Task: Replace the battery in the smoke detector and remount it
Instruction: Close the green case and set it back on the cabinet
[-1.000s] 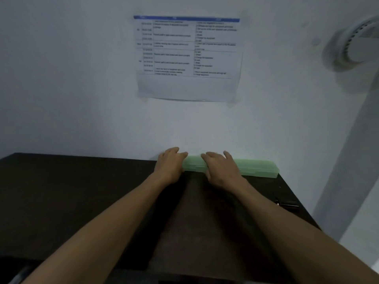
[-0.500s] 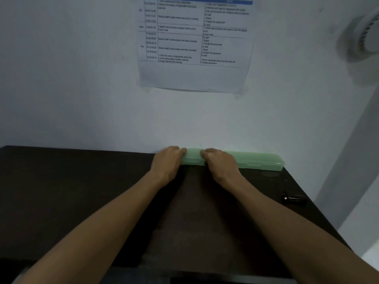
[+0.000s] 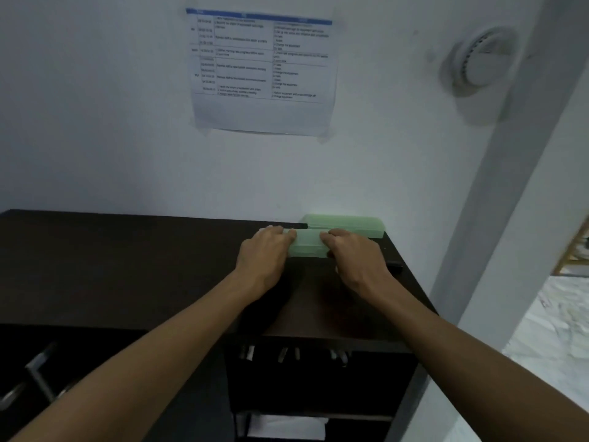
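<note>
In the head view, the person's left hand (image 3: 266, 250) and right hand (image 3: 353, 257) each hold one end of a pale green plastic box (image 3: 308, 247) on the dark bench (image 3: 127, 266), each grip closed around its end. A second green piece (image 3: 347, 225) lies just behind it against the wall, near the bench's right edge. The smoke detector (image 3: 481, 60) sits mounted high on the wall at the right, well apart from the hands, with a printed sheet (image 3: 263, 71) taped up to its left.

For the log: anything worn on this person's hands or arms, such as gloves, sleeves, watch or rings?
Nothing visible. The left hand and right hand are bare, with no gloves. Both forearms are uncovered up to the frame edge, with no sleeve, watch or bracelet. Rings cannot be ruled out in this dim light.
</note>
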The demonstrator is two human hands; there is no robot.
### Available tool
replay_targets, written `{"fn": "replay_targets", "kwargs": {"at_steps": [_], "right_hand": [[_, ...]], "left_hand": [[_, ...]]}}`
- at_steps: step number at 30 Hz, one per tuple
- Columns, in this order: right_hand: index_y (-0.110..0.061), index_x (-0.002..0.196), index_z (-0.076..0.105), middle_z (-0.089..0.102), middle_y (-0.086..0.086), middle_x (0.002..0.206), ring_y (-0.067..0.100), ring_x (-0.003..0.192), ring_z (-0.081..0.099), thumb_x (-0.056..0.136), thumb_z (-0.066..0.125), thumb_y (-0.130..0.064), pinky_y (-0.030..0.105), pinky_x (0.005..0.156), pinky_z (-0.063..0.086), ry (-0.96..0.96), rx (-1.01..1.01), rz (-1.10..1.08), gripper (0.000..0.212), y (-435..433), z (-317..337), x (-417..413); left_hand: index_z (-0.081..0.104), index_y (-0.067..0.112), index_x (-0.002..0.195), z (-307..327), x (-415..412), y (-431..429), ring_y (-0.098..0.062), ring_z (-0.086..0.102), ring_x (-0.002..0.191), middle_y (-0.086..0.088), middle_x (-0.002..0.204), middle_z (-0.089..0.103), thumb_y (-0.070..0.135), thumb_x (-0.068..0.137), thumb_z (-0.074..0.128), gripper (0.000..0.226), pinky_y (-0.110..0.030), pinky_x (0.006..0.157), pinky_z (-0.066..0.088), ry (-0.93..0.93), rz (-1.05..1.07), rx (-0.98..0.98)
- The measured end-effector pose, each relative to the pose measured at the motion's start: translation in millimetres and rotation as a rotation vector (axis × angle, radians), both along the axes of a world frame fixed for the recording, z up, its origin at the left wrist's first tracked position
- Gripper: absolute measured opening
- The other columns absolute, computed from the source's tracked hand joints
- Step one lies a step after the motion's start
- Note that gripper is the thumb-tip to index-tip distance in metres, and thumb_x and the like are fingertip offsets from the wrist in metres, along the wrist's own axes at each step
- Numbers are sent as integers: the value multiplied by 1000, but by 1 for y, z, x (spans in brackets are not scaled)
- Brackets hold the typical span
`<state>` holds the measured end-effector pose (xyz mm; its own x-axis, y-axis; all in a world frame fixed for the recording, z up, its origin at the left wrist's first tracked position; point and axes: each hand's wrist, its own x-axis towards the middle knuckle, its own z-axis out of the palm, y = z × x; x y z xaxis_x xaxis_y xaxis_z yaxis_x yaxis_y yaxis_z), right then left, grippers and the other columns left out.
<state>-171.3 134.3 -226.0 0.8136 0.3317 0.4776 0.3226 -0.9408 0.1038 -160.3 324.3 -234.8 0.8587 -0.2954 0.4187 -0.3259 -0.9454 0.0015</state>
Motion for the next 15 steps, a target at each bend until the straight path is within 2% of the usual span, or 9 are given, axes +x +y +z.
{"fn": "replay_targets", "kwargs": {"at_steps": [3,7,11,15], "right_hand": [[-13,124,58,65,6,120,30,105,63,87,56,-3,45,77,58,16,11,-19,37,-13,-7,-15],[-15,121,59,64,5,122,28,106,62,87,55,-4,42,74,57,29,18,-30,37,-20,-21,-23],[-14,119,59,64,6,117,29,104,61,85,54,-1,40,70,54,45,26,-37,37,-18,-23,-23],[-13,112,61,64,6,111,30,97,63,85,58,-6,38,67,52,82,31,-25,29,-18,-19,-17]], "left_hand": [[45,22,141,-4,-13,-13,-26,56,116,-5,131,56,20,94,62,50,-43,80,53,3,-7,6],[46,23,142,-11,-21,-22,-27,57,117,-5,132,56,16,94,61,51,-46,81,54,40,27,23],[47,24,141,-14,-23,-25,-27,57,114,-4,129,56,14,93,60,50,-45,79,54,61,41,-1],[50,23,141,-10,-17,-21,-26,56,118,-4,133,55,18,94,61,48,-43,85,52,106,5,-42]]}}
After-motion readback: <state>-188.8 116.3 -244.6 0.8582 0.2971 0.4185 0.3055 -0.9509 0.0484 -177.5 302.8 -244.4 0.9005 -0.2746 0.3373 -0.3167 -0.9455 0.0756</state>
